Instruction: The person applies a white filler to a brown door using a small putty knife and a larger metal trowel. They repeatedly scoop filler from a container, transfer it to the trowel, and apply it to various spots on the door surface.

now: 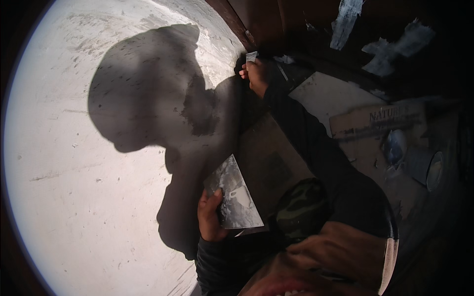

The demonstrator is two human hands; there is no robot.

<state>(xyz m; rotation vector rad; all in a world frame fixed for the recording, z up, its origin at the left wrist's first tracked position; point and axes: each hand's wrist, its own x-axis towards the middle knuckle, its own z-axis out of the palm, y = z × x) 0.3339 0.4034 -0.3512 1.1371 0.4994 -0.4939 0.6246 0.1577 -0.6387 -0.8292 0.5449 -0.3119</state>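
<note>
My left hand (211, 212) is closed on the edge of a wide, flat metal plate (241, 195), perhaps a broad putty spatula. Greyish-white paste is smeared over its face, with a thicker lump near the middle. Farther away, at the end of my outstretched arm, my right hand (257, 79) grips a small putty knife (251, 56). Its pale blade is up by the corner where the white wall (59, 163) meets dark brown woodwork (261, 22). The knife's handle is mostly hidden in my fingers. Whether the blade touches the wall, I cannot tell.
Sunlight falls on the wall at left, with my shadow (143, 93) across it. Cardboard sheets (340, 98) lie at right, beside a round container (427, 170) and a crumpled, see-through plastic item (395, 148). White smears (345, 22) mark the dark surface at the upper right. Camouflage fabric (303, 202) shows below my arm.
</note>
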